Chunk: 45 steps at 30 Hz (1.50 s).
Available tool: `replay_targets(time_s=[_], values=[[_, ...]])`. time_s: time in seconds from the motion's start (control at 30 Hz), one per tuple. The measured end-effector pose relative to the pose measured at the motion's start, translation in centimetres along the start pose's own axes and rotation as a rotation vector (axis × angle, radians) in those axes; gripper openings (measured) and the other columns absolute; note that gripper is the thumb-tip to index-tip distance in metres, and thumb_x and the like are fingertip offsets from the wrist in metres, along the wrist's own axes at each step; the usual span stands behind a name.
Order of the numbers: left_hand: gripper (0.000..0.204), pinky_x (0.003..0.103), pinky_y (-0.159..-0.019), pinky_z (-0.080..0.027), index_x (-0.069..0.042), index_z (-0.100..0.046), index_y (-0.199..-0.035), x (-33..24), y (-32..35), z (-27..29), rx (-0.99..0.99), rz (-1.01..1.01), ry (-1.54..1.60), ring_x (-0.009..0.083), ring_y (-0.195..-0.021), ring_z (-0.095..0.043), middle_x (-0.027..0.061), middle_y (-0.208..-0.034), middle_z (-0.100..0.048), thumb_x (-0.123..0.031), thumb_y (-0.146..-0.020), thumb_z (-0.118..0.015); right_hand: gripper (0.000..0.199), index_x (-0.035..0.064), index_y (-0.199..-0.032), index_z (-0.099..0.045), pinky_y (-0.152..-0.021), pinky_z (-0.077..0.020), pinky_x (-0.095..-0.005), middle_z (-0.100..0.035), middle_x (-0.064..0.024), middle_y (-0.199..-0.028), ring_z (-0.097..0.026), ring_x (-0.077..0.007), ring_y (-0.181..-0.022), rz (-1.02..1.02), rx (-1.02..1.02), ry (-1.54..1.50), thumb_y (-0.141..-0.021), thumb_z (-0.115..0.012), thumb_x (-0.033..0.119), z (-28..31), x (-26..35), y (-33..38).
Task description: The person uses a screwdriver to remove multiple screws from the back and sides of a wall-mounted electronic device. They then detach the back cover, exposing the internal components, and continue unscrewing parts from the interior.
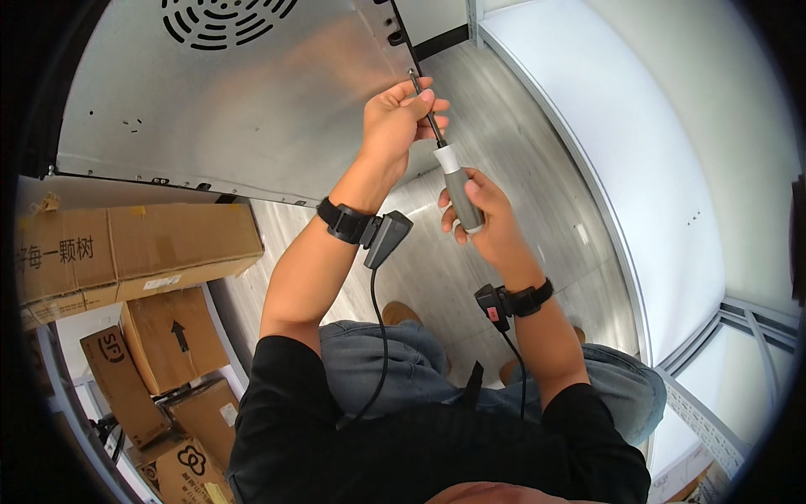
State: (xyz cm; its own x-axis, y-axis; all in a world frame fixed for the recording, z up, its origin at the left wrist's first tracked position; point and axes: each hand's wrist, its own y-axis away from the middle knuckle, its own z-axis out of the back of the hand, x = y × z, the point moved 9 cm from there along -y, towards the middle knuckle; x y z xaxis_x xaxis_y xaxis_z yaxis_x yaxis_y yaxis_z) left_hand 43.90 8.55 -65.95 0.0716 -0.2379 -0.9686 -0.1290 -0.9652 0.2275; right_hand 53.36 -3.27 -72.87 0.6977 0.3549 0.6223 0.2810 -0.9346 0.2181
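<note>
A screwdriver with a grey handle and a white collar slants up toward the edge of a large metal panel. My right hand is wrapped round its handle. Higher up, my left hand pinches the dark shaft close to the tip. The tip lies by the panel's right edge; whether it touches a screw there is too small to tell. Round slotted vents mark the panel's far part, and small holes dot its surface.
Cardboard boxes are stacked at the left on a shelf. Along the right runs a white shelf with a metal frame. Grey wood-look floor lies between. Cables hang from the black bands on both my wrists.
</note>
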Motion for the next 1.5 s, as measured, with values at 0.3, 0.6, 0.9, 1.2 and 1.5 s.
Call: replay_targets(time_s=[0.3, 0.6, 0.9, 1.2, 1.5], values=[[0.021, 0.027, -0.06, -0.05, -0.004, -0.06, -0.108, -0.2, 0.2, -0.2, 0.01, 0.01, -0.027, 0.0129, -0.069, -0.063, 0.0069, -0.089, -0.066, -0.018, -0.092, -0.057, 0.04, -0.0003, -0.122, -0.045, -0.052, -0.0493, -0.0258, -0.059, -0.0125, -0.097, -0.061, -0.0165, -0.071, 0.083, -0.149, 0.106, -0.088, -0.057, 0.015, 1.2, -0.3, -0.3], [0.019, 0.023, -0.057, -0.05, -0.004, -0.06, -0.107, 0.2, -0.2, 0.3, 0.025, -0.025, -0.08, 0.012, -0.064, -0.063, 0.0041, -0.08, -0.066, -0.014, -0.091, -0.059, 0.042, 0.0008, -0.122, -0.046, -0.051, -0.0487, -0.0258, -0.058, -0.0103, -0.098, -0.06, -0.016, -0.074, 0.165, -0.177, 0.225, -0.088, -0.059, 0.02, 1.2, 0.0, -0.1], [0.021, 0.024, -0.061, -0.049, -0.006, -0.057, -0.113, 0.5, 0.2, 0.0, 0.03, -0.034, 0.002, 0.0127, -0.073, -0.065, 0.0046, -0.088, -0.067, -0.015, -0.094, -0.055, 0.042, 0.0043, -0.128, -0.043, -0.056, -0.0489, -0.028, -0.06, -0.0098, -0.096, -0.061, -0.0178, -0.078, 0.01, -0.126, 0.066, -0.091, -0.052, 0.022, 2.4, -0.4, -0.2], [0.019, 0.025, -0.062, -0.05, -0.005, -0.06, -0.107, 0.8, -0.5, 0.3, -0.025, -0.052, -0.066, 0.0128, -0.071, -0.064, 0.0027, -0.081, -0.064, -0.014, -0.091, -0.06, 0.047, 0.0051, -0.127, -0.043, -0.055, -0.0529, -0.029, -0.053, -0.0068, -0.1, -0.058, -0.015, -0.083, 0.235, -0.268, 0.38, -0.085, -0.064, 0.014, 2.2, 0.8, 0.3], [0.023, 0.028, -0.067, -0.051, -0.003, -0.058, -0.111, 0.2, 0.0, -0.2, 0.032, -0.025, 0.038, 0.017, -0.078, -0.066, 0.0083, -0.091, -0.067, -0.018, -0.096, -0.049, 0.04, 0.004, -0.126, -0.044, -0.058, -0.0514, -0.0298, -0.058, -0.0122, -0.102, -0.06, -0.0181, -0.086, -0.069, 0.056, -0.06, -0.092, -0.051, 0.024, 2.3, -1.3, -0.2]])
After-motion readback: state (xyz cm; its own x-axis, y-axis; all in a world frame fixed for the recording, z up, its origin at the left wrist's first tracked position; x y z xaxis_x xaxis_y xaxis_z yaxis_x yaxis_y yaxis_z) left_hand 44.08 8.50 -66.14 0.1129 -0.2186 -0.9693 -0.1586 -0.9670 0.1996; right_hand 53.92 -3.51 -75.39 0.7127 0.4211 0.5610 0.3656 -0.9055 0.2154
